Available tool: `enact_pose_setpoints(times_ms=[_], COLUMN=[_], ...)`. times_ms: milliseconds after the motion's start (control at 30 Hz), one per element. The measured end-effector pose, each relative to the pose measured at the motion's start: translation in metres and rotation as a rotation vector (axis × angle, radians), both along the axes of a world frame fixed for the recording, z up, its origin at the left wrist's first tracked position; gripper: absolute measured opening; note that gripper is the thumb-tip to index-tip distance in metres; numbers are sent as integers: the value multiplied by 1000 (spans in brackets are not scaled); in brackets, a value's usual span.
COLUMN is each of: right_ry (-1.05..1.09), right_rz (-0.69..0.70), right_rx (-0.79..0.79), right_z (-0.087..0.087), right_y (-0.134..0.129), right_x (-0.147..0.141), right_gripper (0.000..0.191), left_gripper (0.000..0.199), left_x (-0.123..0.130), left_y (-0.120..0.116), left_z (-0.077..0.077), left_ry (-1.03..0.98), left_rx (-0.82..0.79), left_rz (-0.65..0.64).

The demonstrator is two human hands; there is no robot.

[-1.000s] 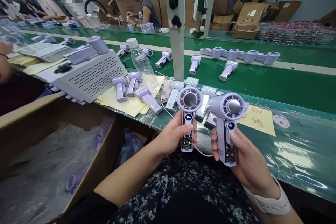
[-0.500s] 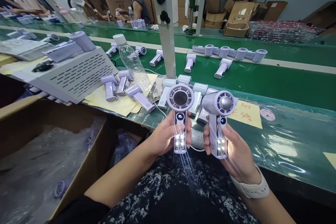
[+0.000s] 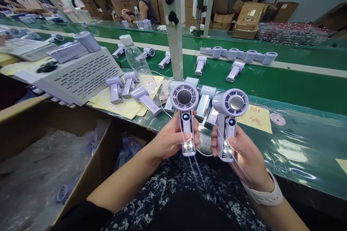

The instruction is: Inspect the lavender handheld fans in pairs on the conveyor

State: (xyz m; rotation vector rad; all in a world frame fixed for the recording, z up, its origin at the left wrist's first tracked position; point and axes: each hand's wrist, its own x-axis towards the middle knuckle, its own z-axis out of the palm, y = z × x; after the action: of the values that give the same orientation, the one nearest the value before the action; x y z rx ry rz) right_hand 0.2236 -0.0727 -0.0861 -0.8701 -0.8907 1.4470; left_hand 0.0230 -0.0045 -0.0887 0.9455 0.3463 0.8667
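Observation:
My left hand [image 3: 176, 137] is wrapped round the handle of a lilac handheld fan [image 3: 184, 97]. Its round head faces me, its small display reads 85, and lights glow low in the handle under my thumb. In my right hand [image 3: 244, 148] is a second lilac handheld fan [image 3: 235, 103] with a silver centre, its head turned slightly aside. That one has a lit round display and glowing lights as well; my thumb lies on its handle. Just behind both, more fans [image 3: 208, 92] lie on the bench edge, partly hidden by the held ones.
A vented grey metal box [image 3: 84, 75] carries another fan on top. A clear plastic bottle [image 3: 139, 61] leans beside several fans on yellow paper. Fans lie along the green belt [image 3: 298, 90] behind a white post [image 3: 175, 43]. A cardboard box [image 3: 89, 166] with plastic bags stands at left.
Both thumbs have shifted lower on the handles. The right fan has turned more toward me, and the left fan has risen a little. On the belt, the loose fans have moved slightly right.

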Motion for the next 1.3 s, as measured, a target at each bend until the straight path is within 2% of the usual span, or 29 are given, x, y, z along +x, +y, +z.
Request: enact_pose_setpoints(times_ms=[200, 500, 633, 800, 1000, 1100, 1200, 1300], right_ry=[30, 42, 19, 43, 156, 146, 152, 137], right_rz=[-39, -163, -161, -168, -93, -134, -120, -128], right_rx=[-9, 6, 4, 1, -82, -131, -111, -89], right_z=[-4, -4, -4, -5, -10, -10, -6, -1], right_y=[1, -2, -3, -3, -3, -5, -8, -9], right_x=[-1, -3, -2, -2, 1, -2, -5, -5], right_gripper=[29, 30, 30, 33, 42, 38, 29, 26], left_gripper=[44, 42, 44, 36, 64, 55, 43, 42], left_x=[2, 5, 6, 7, 13, 19, 22, 21], left_y=[0, -1, -3, 0, -2, -10, -18, -21], left_z=[0, -3, -1, -4, -5, 0, 6, 9], left_ry=[115, 94, 86, 172, 286, 240, 224, 229], left_rx=[29, -9, -8, 1, 7, 20, 64, 81], left_rz=[49, 62, 63, 115, 157, 180, 224, 241])
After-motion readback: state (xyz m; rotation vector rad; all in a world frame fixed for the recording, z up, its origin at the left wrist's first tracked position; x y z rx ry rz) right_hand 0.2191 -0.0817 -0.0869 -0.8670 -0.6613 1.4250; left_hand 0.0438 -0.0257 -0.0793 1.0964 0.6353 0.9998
